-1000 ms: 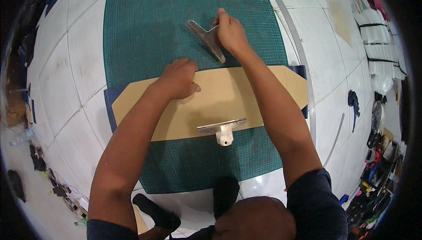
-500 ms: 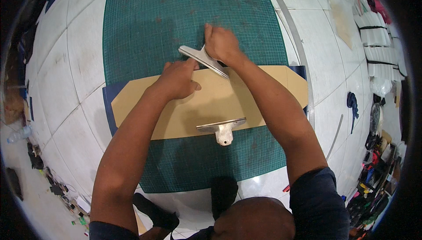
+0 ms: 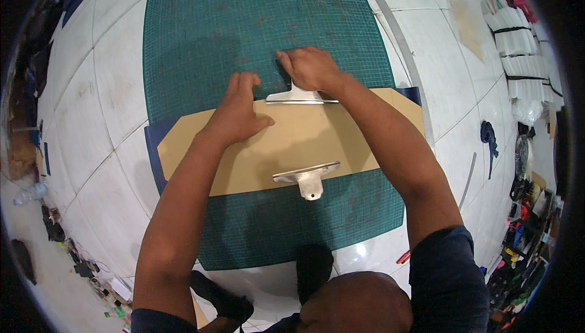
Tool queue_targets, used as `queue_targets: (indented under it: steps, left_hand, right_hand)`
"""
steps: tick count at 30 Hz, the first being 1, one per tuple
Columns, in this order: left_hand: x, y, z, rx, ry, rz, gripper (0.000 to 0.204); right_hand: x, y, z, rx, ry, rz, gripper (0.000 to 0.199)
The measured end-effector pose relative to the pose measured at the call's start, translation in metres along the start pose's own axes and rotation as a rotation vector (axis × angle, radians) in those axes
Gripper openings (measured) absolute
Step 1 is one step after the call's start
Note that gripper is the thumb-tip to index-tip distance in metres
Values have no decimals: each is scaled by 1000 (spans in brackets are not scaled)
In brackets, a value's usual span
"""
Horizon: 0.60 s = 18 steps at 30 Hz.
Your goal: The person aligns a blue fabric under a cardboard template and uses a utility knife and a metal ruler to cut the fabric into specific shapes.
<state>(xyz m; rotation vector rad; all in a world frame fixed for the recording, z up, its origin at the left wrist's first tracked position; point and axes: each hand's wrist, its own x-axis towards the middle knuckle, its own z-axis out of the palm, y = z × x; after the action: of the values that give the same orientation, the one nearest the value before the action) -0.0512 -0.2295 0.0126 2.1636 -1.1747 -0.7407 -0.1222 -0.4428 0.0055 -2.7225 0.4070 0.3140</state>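
Craft workshop: green cutting mat [image 3: 207, 40]

A single head-worn fisheye view looks steeply down, close over the person's own head and forearms, onto a green gridded cutting mat [image 3: 244, 28] laid on a white tiled floor [image 3: 79, 77]. The mat's far edge runs along the top; straight lines bow toward the dark circular rim.

2 metal clamps [image 3: 301, 96] [image 3: 306, 178], 1 tan template [image 3: 292, 141] (on 1 green mat [image 3: 201, 40]).

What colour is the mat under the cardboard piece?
Dark green with a fine grid, seen in the head view: cutting mat beneath the tan cardboard.
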Motion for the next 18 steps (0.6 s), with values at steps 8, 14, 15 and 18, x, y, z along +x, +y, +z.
queue_targets:
  steps: [8, 14, 15, 18]
  left_hand:
    - [1, -10, -4, -116, -13, 0, 87]
    - [-11, 3, -26, 220, -84, 9, 64]
    - [-17, 2, -33, 258, -76, -59, 61]
    - [-28, -13, -46, 326, -61, -145, 53]
  right_hand:
    - [-1, -19, 3, -80, -38, -152, 51]
    - [-4, -24, 1, -51, -47, -88, 52]
    - [-4, -28, 0, -52, -54, -84, 52]
    - [-10, -32, -1, -44, -39, -59, 54]
